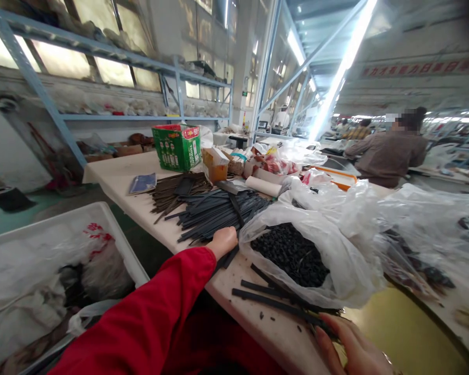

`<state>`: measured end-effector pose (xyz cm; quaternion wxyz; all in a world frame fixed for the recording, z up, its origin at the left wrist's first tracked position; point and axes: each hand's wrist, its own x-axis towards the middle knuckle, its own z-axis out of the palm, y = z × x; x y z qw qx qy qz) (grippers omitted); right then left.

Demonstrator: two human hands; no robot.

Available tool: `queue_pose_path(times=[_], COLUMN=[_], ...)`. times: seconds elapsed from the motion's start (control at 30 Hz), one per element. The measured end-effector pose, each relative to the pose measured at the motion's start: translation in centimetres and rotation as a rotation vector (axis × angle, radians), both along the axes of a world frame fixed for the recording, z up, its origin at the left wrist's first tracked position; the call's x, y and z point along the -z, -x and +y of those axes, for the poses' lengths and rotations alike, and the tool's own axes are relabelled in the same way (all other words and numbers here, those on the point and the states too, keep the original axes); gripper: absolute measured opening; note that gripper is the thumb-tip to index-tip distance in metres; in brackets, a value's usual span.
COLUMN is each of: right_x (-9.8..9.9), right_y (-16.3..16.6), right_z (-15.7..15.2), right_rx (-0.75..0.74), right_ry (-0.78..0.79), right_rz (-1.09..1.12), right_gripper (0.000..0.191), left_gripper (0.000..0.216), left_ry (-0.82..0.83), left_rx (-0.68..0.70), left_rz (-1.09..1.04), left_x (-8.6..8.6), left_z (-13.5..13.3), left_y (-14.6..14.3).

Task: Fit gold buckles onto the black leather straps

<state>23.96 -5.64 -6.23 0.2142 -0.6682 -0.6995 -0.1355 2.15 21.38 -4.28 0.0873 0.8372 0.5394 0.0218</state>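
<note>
Black strips point(219, 211) under outstretched left hand point(223, 240), fingers curled.

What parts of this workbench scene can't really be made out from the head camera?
- Left hand: fingers hidden among the dark strips.
- Right hand: cut off by the bottom edge.
- Black pieces in the plastic bag: too small to identify.
- Red wall lettering: blurred.
</note>
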Motion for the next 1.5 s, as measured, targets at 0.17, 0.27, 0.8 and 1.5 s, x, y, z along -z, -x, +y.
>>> queue_pose_path(times=[0.17,0.27,0.8,1.5], right_x=[-1.1,-1.4,-2.4,-3.8], right_y=[3.8,4.8,12.8,2.2], right_z=[-0.2,-0.7,0.1,6.2], right_rx=[-0.070,-0.085,-0.239,0.094], right_ry=[-0.028,-0.026,0.627,0.295], right_rz=[-0.017,-0.004,1.164,0.605], right_gripper=[0.027,0.025,0.046,0.030], left_gripper=[0.028,0.027,0.007,0.016], left_ry=[0.023,0.049,0.888,1.240], left_rx=[-0.043,-0.079,0.007,-0.104], left_rz=[-0.085,-0.161,-0.799,-0.971], left_x=[0.5,0.3,-3.2,-4.7], left_z=[-1.1,-1.7,-15.0,-12.2], left_y=[0.0,0.4,4.5,0.0])
